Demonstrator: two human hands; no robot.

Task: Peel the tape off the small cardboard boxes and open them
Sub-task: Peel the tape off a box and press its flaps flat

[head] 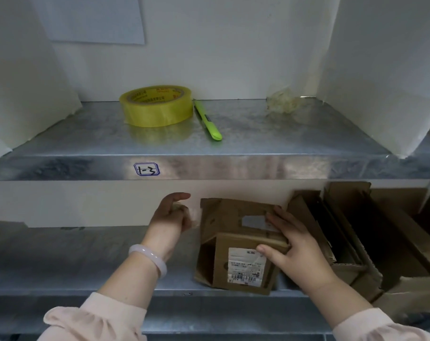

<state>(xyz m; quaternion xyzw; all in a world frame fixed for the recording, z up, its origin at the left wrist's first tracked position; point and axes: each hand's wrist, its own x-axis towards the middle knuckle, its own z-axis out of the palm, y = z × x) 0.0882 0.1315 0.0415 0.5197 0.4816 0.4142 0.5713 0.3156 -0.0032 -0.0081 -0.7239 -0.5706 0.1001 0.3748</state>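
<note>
Pink sleeves (93, 321) frame the bottom of the view, with a pale bracelet (148, 258) on the left wrist. Both hands reach onto the lower shelf (61, 262). The right hand (297, 249) grips the small box (233, 267) by its top right edge, thumb on the labelled front, fingers over the top. The box sits near the shelf's front edge, right of the middle, just beside a pile of opened boxes (356, 242), and its rear flap stands up. The left hand (171, 217), apart from the box on its left, has its fingers curled round what looks like a crumpled wad of tape (189, 214), though blur hides the details.

On the upper shelf (258, 134) lie a yellow tape roll (157, 105), a green cutter (207, 120) touching it, and crumpled tape (281, 102) at the back right corner.

The likely trouble is the sticky wad clinging to the fingers when dropped. With only one hand steadying it so near the front edge, a tug could also slide the box off.
</note>
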